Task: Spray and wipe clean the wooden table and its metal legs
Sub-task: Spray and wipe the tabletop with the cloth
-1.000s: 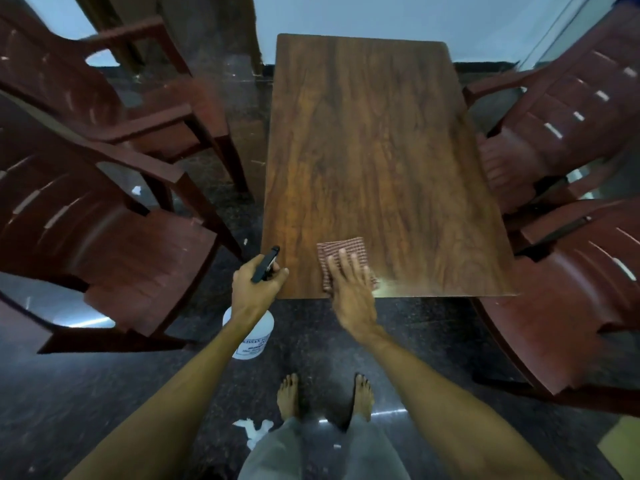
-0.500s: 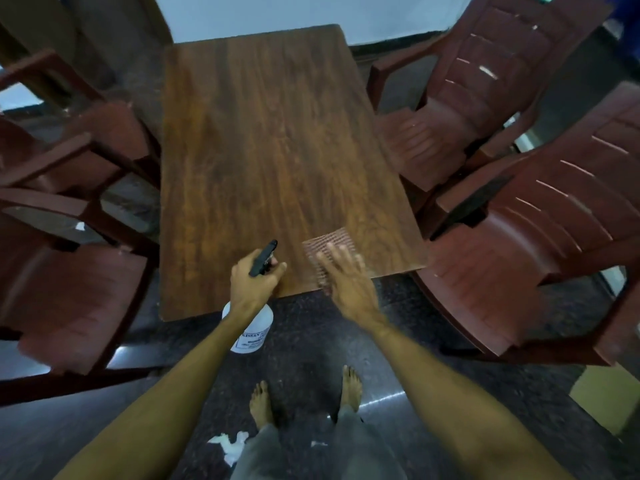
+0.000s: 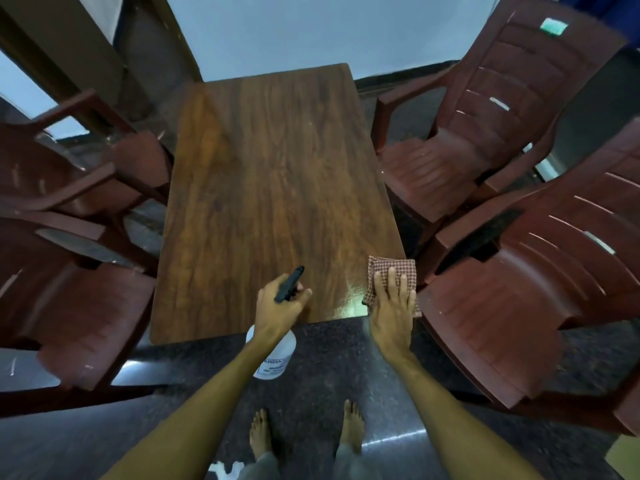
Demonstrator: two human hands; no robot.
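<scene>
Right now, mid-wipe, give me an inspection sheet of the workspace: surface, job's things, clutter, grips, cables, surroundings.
Surface: wooden table, wet sheen at its near right corner; metal legs out of view.
Job's things: spray bottle held over the near edge; checked cloth flat on the near right corner.
Clutter: white crumpled scrap on the floor by the feet.
Grips: left hand grips the spray bottle; right hand presses the cloth with straight fingers.
Cables: nothing seen.
Surroundings: maroon plastic chairs on both sides, dark speckled floor.
</scene>
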